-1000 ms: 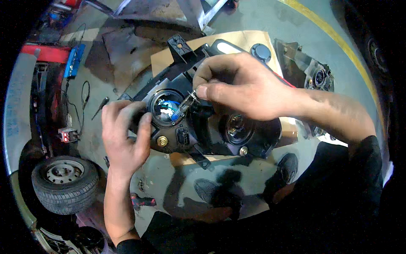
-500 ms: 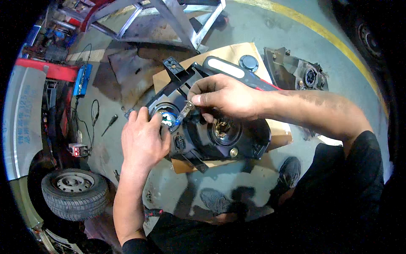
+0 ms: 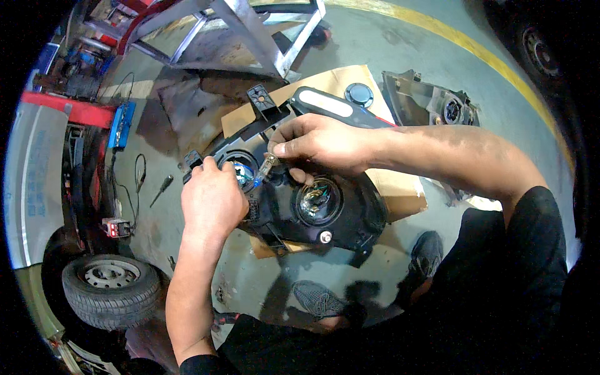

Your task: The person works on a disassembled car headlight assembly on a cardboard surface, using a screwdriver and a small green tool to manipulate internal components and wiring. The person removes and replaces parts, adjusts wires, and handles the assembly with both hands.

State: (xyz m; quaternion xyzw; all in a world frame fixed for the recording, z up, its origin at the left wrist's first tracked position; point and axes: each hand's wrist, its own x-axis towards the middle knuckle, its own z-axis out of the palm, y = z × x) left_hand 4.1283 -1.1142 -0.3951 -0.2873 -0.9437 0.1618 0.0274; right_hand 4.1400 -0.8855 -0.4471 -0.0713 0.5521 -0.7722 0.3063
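A black car headlight [image 3: 281,219] lies back side up, with two round openings in its rear. My right hand [image 3: 322,144] is closed, pinching a small glass bulb [image 3: 267,166] between thumb and forefinger. The bulb's bluish tip points down toward the left opening, where a blue wire and shiny metal parts show. My left hand [image 3: 212,197] is closed over the headlight's left edge, its fingertips at the rim of that same opening; its thumb is mostly hidden. Wires and a reflective bowl show inside the right opening [image 3: 317,200], just below my right hand.
Under the headlight is a cardboard sheet [image 3: 400,190]. A work light [image 3: 325,103] and a round black cap [image 3: 359,95] lie beyond; another headlight [image 3: 431,106] sits farther right. On the left are a screwdriver [image 3: 161,190], a cabled blue device [image 3: 122,125] and a wheel [image 3: 112,287].
The headlight has turned and tilted a little under my hands, its right end swinging toward me. My right hand and the bulb have shifted slightly left, and the bulb stays in my fingers.
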